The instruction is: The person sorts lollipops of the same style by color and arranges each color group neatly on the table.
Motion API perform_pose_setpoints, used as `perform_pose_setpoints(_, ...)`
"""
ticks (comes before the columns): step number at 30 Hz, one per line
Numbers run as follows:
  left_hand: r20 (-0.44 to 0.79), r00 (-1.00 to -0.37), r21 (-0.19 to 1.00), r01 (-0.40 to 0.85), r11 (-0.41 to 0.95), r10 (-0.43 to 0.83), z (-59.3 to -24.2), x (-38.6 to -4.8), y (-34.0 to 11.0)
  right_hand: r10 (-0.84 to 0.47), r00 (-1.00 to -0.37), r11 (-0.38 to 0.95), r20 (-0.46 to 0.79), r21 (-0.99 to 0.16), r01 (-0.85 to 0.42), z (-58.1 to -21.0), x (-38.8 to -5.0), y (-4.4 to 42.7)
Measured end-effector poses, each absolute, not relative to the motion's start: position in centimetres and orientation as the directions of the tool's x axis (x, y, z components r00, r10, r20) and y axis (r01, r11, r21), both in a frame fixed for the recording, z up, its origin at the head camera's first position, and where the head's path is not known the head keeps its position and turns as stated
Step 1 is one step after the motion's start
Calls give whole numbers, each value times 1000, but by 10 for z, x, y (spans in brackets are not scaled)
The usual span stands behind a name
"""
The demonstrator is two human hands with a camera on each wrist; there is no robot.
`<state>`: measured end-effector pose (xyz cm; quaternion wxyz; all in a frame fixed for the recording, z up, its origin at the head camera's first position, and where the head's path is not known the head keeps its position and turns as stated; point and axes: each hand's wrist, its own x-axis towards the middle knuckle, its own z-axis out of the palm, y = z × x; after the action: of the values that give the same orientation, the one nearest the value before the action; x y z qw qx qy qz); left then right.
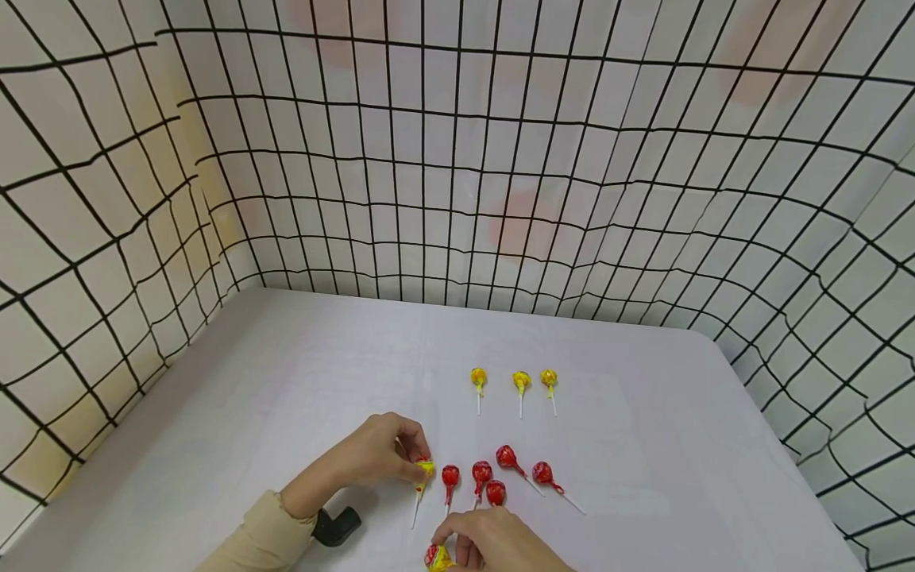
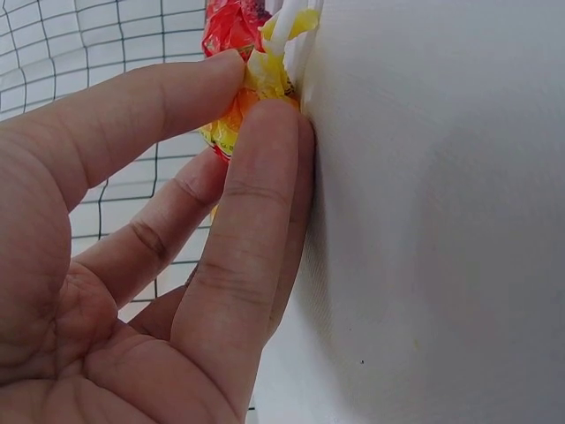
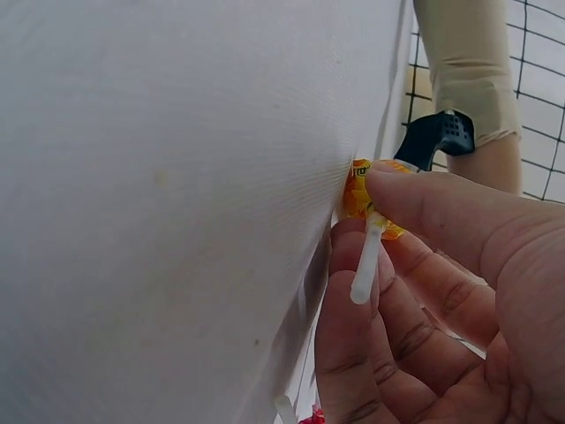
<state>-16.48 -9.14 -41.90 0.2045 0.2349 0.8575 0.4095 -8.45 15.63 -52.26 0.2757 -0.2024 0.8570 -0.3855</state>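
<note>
On my feed, left grip (image 1: 382, 454) pinches one lollipop (image 1: 426, 470), right grip (image 1: 499, 540) a second lollipop (image 1: 438, 558) (wrapper print (image 3: 361, 172) unreadable).

Black wire grid (image 1: 423, 48) around a white tabletop (image 1: 643, 397), pale blotched backdrop (image 1: 439, 79) behind.

In the head view, the right hand (image 1: 493, 539) and its yellow-wrapped lollipop (image 1: 438, 557) are cut off at the near edge; the nearest red lollipop (image 1: 496, 493) has its stick hidden behind that hand. The far yellow lollipops (image 1: 522, 380) are too small to be read.
</note>
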Motion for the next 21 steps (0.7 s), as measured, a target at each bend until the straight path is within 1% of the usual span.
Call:
perform_pose_setpoints(3, -160, -805, 798, 236, 555, 572, -418, -166, -92, -565, -766, 616, -305, -775, -146, -522, -84, 157)
perform_pose_setpoints(9, -158, -815, 789, 234, 568, 557, -415, -170, -96, -545, -768, 629, -335, -769, -111, -522, -85, 156)
perform_pose_setpoints(13, -151, -827, 792, 227, 567, 542, -412, -177, -98, -531, -772, 634, -349, -768, -89, -523, -86, 156)
perform_pose_setpoints(21, -135, -856, 788, 212, 579, 499, -399, -195, -99, -542, -768, 624, -343, -776, -94, -521, -86, 156)
